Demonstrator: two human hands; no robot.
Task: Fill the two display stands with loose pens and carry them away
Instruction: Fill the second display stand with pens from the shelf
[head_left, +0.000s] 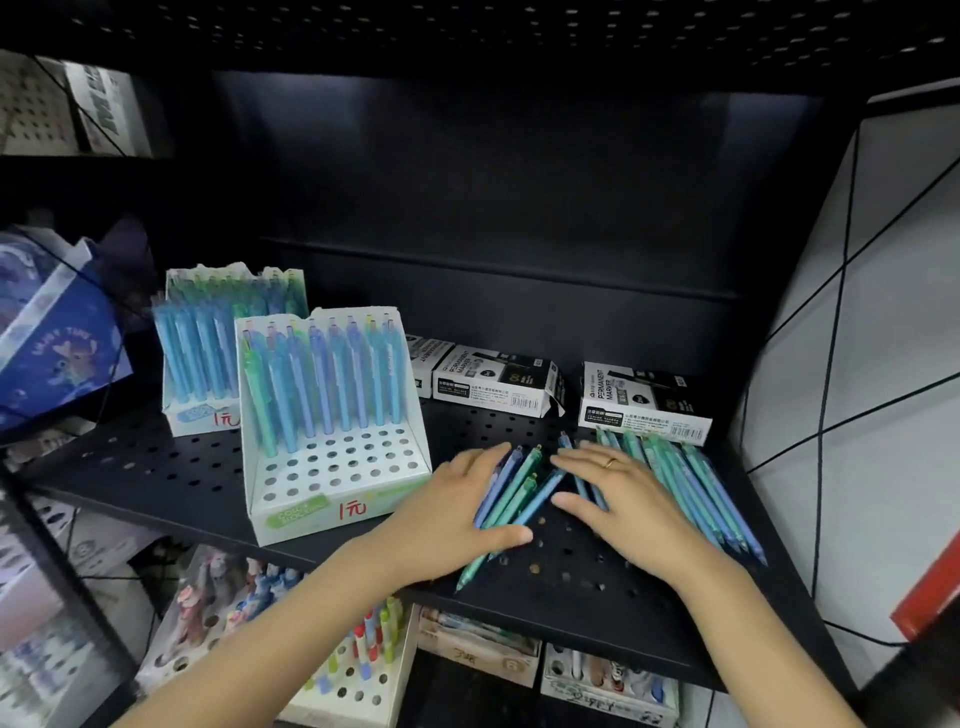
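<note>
1. Where the black perforated shelf (156, 467) begins, two display stands sit: the rear stand (200, 364) full, the front stand (332, 431) with its lower holes empty.
2. Left hand (457, 514) grips four loose pens (511, 493).
3. Right hand (623, 499) lies flat, fingers spread, on the pen pile (696, 483).
4. Three marker boxes (493, 387) stand behind.

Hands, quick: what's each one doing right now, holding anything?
Left hand: gathering a few loose pens on the shelf, thumb curled under them.
Right hand: open, fingers straight, resting flat on other pens, gripping nothing.
</note>
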